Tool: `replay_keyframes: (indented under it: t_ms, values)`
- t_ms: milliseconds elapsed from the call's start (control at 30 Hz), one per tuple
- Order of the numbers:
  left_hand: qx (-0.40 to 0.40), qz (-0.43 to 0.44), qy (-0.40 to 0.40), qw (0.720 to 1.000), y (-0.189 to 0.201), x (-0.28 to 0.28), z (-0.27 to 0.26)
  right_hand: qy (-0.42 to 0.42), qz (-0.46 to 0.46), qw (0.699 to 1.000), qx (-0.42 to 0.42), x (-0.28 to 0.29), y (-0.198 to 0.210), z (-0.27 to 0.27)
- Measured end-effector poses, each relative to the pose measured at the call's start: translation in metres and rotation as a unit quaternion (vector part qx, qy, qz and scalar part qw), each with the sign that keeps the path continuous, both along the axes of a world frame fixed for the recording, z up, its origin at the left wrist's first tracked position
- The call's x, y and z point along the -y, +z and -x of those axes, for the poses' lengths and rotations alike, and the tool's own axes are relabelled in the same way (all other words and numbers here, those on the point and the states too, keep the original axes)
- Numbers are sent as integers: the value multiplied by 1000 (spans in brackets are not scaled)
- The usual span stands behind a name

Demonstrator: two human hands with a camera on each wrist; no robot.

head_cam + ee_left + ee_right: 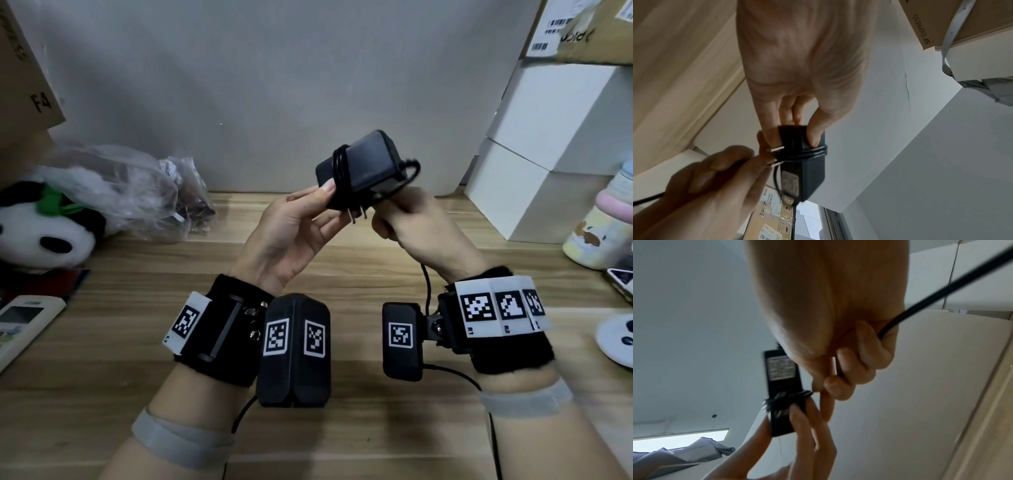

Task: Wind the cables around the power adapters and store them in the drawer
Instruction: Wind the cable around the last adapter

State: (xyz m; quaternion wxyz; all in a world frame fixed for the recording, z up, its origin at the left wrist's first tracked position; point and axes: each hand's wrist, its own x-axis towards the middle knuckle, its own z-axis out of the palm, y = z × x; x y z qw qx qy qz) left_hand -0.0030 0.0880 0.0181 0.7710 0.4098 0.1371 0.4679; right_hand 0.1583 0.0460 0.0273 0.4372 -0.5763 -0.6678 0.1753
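We see the wooden desk [137, 342] filling the lower frame, white boxes [548, 137] at right, a panda plush [44, 236] and a plastic bag [130, 192] at left. At centre, held above the desk, is the black power adapter [359, 168] — our left hand [291, 236] pinches its near end between thumb and fingers. Several turns of the cable [342, 178] already circle its middle. Our right hand [421, 229] is curled round the free cable just beside the prongs [358, 214] — the rest trails down past the wrist.
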Motion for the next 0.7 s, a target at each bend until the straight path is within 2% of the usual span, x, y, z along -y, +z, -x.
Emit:
replay_keyframes:
  t_ms: [167, 300, 400, 533, 600, 700]
  values:
    - [13, 26, 54, 998, 1, -2, 0, 65, 53, 996, 28, 0, -3, 9]
    - [-7, 37, 113, 993, -2, -6, -1, 70, 58, 995, 48, 2, -1, 9]
    - [-50, 20, 152, 987, -4, -4, -4, 62, 57, 994, 63, 7, 2, 8]
    - [-150, -42, 208, 966, -7, -4, -7, 64, 44, 995, 70, 11, 7, 5]
    - [-186, -64, 211, 957, -8, -4, -5, 65, 23, 996, 59, 13, 10, 5]
    - [-210, -80, 154, 962, -8, -5, -3, 56, -1, 998, 2, 16, 17, 3]
